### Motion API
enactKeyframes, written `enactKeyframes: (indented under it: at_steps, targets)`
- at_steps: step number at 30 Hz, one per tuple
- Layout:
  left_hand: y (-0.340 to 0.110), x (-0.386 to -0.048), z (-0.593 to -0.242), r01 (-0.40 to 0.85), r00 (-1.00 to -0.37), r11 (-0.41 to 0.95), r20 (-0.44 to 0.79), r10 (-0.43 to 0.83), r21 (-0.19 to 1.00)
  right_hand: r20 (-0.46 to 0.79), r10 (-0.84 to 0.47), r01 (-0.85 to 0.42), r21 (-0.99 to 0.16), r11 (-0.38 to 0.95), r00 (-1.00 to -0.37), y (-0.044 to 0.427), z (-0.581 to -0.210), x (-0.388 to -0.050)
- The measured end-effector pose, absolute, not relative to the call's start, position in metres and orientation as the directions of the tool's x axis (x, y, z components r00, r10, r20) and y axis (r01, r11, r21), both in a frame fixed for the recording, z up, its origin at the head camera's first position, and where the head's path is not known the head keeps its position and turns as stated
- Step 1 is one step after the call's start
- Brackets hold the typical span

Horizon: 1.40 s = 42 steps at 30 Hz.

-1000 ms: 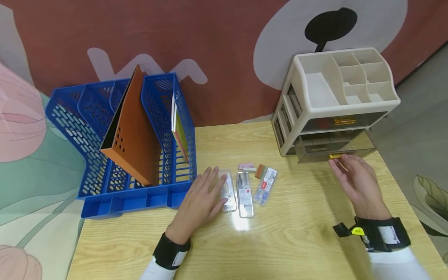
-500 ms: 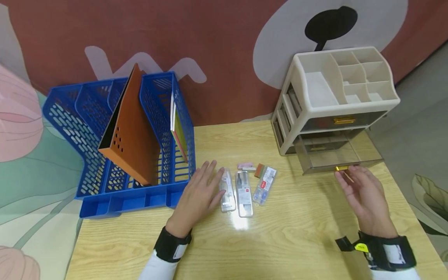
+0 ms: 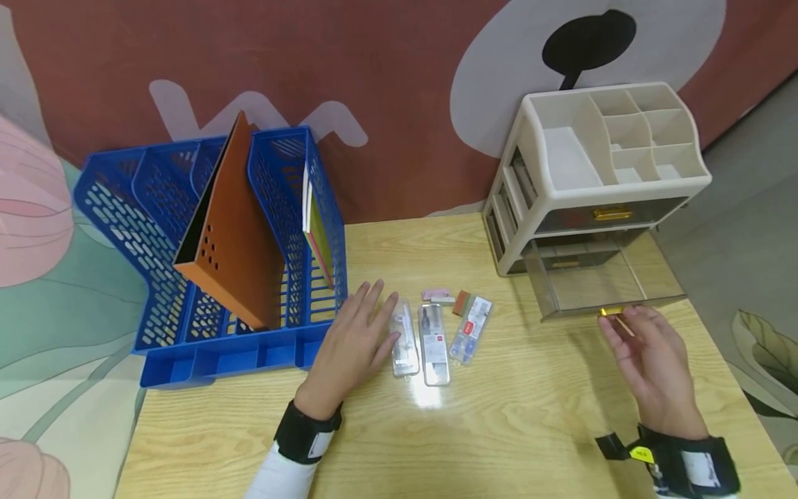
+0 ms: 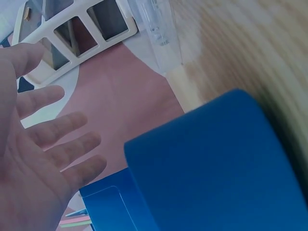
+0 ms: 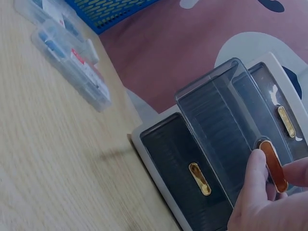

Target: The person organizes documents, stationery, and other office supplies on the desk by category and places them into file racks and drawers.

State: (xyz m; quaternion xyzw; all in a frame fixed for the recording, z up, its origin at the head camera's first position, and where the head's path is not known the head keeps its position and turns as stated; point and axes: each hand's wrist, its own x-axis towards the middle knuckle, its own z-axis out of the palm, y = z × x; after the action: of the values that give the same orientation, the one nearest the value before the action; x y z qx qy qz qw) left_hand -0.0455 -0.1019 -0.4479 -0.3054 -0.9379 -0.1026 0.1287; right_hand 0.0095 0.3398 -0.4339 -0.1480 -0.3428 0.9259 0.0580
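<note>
My right hand (image 3: 657, 367) pinches the gold handle (image 5: 273, 166) of the clear smoky middle drawer (image 3: 598, 281), which stands pulled out of the white desktop organizer (image 3: 542, 149). My left hand (image 3: 349, 346), fingers straight and spread, hovers or rests just left of a clear plastic case (image 3: 405, 339); contact cannot be told. Beside that case lie a second clear case (image 3: 434, 344) holding a dark compass-like tool, and a clear pack (image 3: 472, 329) with a label and blue items. Behind them are a pink eraser-like block (image 3: 435, 294) and a small orange-and-green piece (image 3: 461, 303).
A blue perforated file rack (image 3: 227, 360) stands at the left, holding an orange folder (image 3: 243, 249) and thin booklets (image 3: 318, 232). The organizer's top tray has several compartments. A printed cloth (image 3: 399, 104) hangs behind the wooden table (image 3: 499, 430).
My right hand has drawn the middle drawer further out toward me, slowing in the last half second. My left hand has shifted slightly left, away from the clear case.
</note>
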Motion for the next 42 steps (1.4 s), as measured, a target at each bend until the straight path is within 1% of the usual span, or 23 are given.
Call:
enactKeyframes:
  at_steps: [2, 3, 5, 6, 8, 10, 12, 14, 16, 18, 19, 20, 21, 23, 24, 25, 27, 30, 33, 35, 37, 39, 42]
  targets:
    - [-0.101, -0.046, -0.447, 0.594, -0.786, 0.796, 0.297, 0.542, 0.118, -0.212, 0.256, -0.053, -0.664, -0.746, -0.943, 0.338, -0.435, 0.01]
    - [-0.1, -0.047, -0.447, 0.591, -0.788, 0.797, 0.294, 0.54, 0.122, -0.203, 0.311, -0.094, -0.68, -0.727, -0.928, 0.336, -0.435, 0.01]
    - [-0.099, -0.048, -0.446, 0.588, -0.792, 0.798, 0.292, 0.537, 0.128, -0.153, 0.471, -0.23, -0.718, -0.657, -0.869, 0.328, -0.433, 0.008]
    - [-0.098, -0.048, -0.446, 0.586, -0.794, 0.799, 0.289, 0.535, 0.13, -0.103, 0.564, -0.32, -0.734, -0.599, -0.819, 0.323, -0.432, 0.007]
    - [-0.097, -0.049, -0.446, 0.585, -0.795, 0.8, 0.288, 0.534, 0.131, 0.031, 0.732, -0.478, -0.775, -0.413, -0.681, 0.309, -0.426, 0.006]
    - [-0.096, -0.049, -0.447, 0.584, -0.795, 0.802, 0.287, 0.534, 0.125, 0.205, 0.807, -0.634, -0.732, -0.249, -0.553, 0.293, -0.419, 0.006]
    - [-0.096, -0.049, -0.448, 0.585, -0.794, 0.802, 0.286, 0.536, 0.122, 0.398, 0.791, -0.757, -0.643, -0.12, -0.464, 0.273, -0.412, 0.006]
    - [-0.095, -0.048, -0.449, 0.586, -0.795, 0.8, 0.284, 0.536, 0.128, 0.57, 0.718, -0.85, -0.523, -0.056, -0.398, 0.251, -0.406, 0.005]
    - [-0.095, -0.047, -0.45, 0.585, -0.798, 0.799, 0.274, 0.537, 0.138, 0.725, 0.599, -0.904, -0.428, 0.004, -0.341, 0.23, -0.403, 0.003]
    - [-0.094, -0.046, -0.451, 0.584, -0.801, 0.798, 0.262, 0.538, 0.147, 0.84, 0.457, -0.928, -0.365, 0.076, -0.293, 0.213, -0.403, -0.001]
    - [-0.094, -0.045, -0.452, 0.586, -0.801, 0.796, 0.258, 0.541, 0.15, 0.878, 0.388, -0.931, -0.348, 0.112, -0.281, 0.207, -0.404, -0.003]
    - [-0.093, -0.044, -0.453, 0.588, -0.8, 0.794, 0.254, 0.543, 0.153, 0.909, 0.313, -0.922, -0.341, 0.181, -0.275, 0.202, -0.405, -0.005]
    - [-0.093, -0.043, -0.454, 0.59, -0.8, 0.793, 0.249, 0.546, 0.154, 0.929, 0.234, -0.905, -0.341, 0.252, -0.285, 0.199, -0.406, -0.006]
    - [-0.092, -0.042, -0.456, 0.596, -0.795, 0.788, 0.246, 0.554, 0.155, 0.942, 0.077, -0.865, -0.33, 0.377, -0.326, 0.197, -0.409, -0.007]
    - [-0.092, -0.041, -0.456, 0.6, -0.793, 0.785, 0.247, 0.557, 0.157, 0.935, 0.002, -0.842, -0.321, 0.434, -0.356, 0.198, -0.411, -0.008]
    - [-0.092, -0.04, -0.457, 0.604, -0.79, 0.782, 0.248, 0.56, 0.158, 0.914, -0.071, -0.817, -0.319, 0.48, -0.399, 0.198, -0.414, -0.008]
    - [-0.091, -0.039, -0.458, 0.61, -0.785, 0.778, 0.251, 0.566, 0.153, 0.847, -0.207, -0.778, -0.317, 0.541, -0.489, 0.2, -0.42, -0.01]
    - [-0.091, -0.038, -0.459, 0.616, -0.779, 0.774, 0.259, 0.571, 0.148, 0.698, -0.352, -0.722, -0.342, 0.601, -0.623, 0.202, -0.43, -0.018]
    - [-0.092, -0.036, -0.459, 0.616, -0.779, 0.775, 0.254, 0.573, 0.142, 0.544, -0.441, -0.671, -0.35, 0.654, -0.714, 0.203, -0.44, -0.03]
    - [-0.093, -0.035, -0.459, 0.613, -0.783, 0.778, 0.242, 0.573, 0.139, 0.467, -0.472, -0.647, -0.351, 0.677, -0.748, 0.202, -0.445, -0.04]
    - [-0.093, -0.034, -0.459, 0.607, -0.789, 0.783, 0.225, 0.572, 0.139, 0.421, -0.495, -0.638, -0.343, 0.689, -0.76, 0.202, -0.45, -0.05]
    - [-0.093, -0.033, -0.46, 0.601, -0.794, 0.788, 0.212, 0.569, 0.135, 0.391, -0.515, -0.639, -0.332, 0.694, -0.763, 0.201, -0.454, -0.06]
    - [-0.094, -0.032, -0.462, 0.592, -0.801, 0.796, 0.2, 0.564, 0.128, 0.356, -0.559, -0.659, -0.307, 0.687, -0.749, 0.196, -0.457, -0.073]
